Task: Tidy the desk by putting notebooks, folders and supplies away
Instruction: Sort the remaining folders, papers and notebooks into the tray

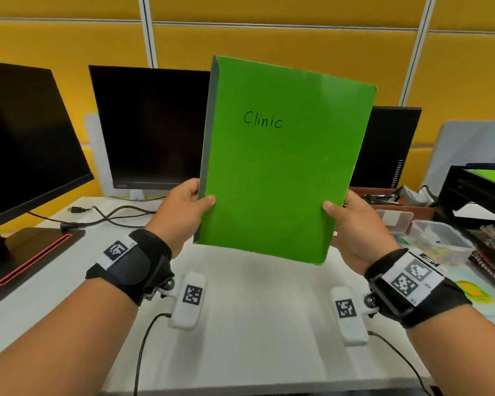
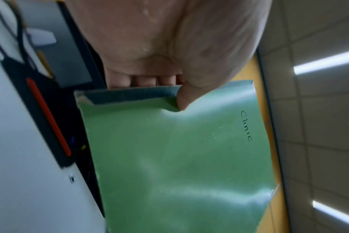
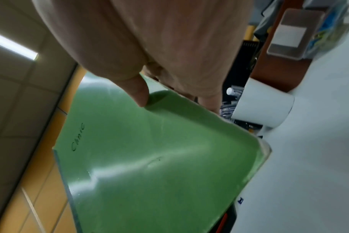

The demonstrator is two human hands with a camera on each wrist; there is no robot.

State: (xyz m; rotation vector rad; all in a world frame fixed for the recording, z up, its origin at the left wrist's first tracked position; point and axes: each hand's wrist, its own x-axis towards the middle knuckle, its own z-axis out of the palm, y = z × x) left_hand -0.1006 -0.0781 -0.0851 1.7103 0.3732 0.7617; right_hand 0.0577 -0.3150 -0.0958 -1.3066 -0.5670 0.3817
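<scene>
both hands grip upright green folder.

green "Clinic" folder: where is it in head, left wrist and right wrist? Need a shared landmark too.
Head: green folder centre frame, upright, held above the desk by left hand and right hand.
Left wrist: fills lower centre, thumb on its top edge.
Right wrist: fills lower centre-left, thumb on its edge.
Shared landmark: handwritten "Clinic" on the cover.
</scene>
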